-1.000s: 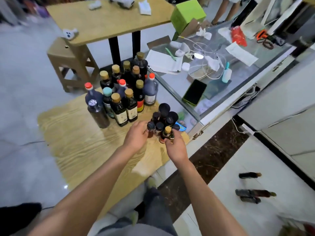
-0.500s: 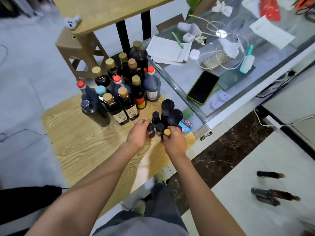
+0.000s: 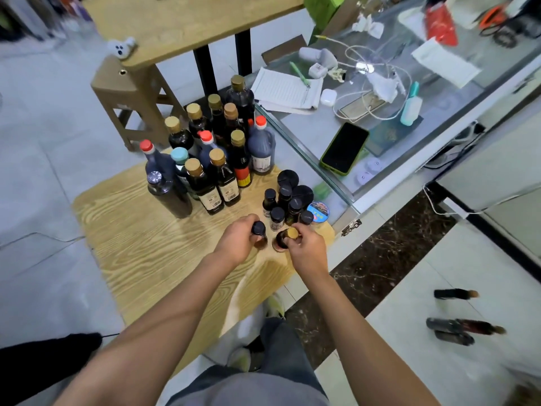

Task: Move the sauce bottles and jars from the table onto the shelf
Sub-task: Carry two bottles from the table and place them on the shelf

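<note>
Both hands grasp small bottles on the wooden table (image 3: 123, 230).
Left hand (image 3: 238, 243) grips a black-capped bottle (image 3: 259, 230); right hand (image 3: 307, 249) grips a gold-capped bottle (image 3: 285, 237). Remaining small jars (image 3: 288, 200) cluster at 12 o'clock; tall sauce bottles (image 3: 210, 159) stand at 10 o'clock.

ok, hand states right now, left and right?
Left hand: grips a small black-capped bottle.
Right hand: grips a small gold-capped bottle.
</note>
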